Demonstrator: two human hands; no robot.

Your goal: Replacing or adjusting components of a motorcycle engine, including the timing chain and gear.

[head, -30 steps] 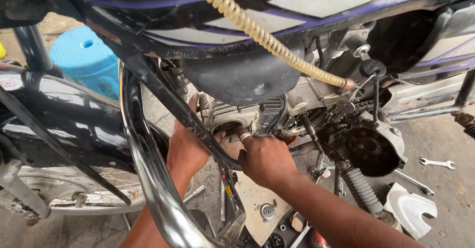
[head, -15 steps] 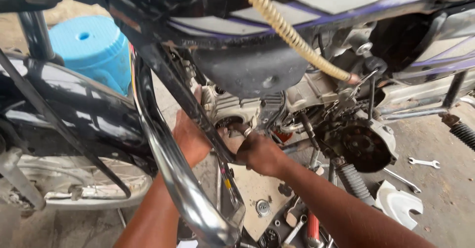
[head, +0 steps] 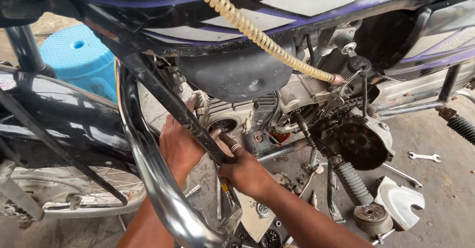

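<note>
Head view shows the left hand (head: 180, 146) and right hand (head: 245, 169) reaching into the motorcycle engine (head: 237, 119). Fingers press against it; whether they grasp anything, I cannot tell.

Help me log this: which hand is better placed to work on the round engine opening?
Probably the right hand: its fingers reach up toward the opening with nothing in front. The left hand sits partly behind the frame tube.

Tight reach into the engine bay

The chrome crash bar (head: 148, 179) and black frame tube (head: 178, 109) fence both hands against the engine (head: 247, 119); the coiled hose (head: 257, 33) crosses above. Open floor (head: 435, 134) lies right, seemingly beyond the kick lever (head: 351, 181).
</note>
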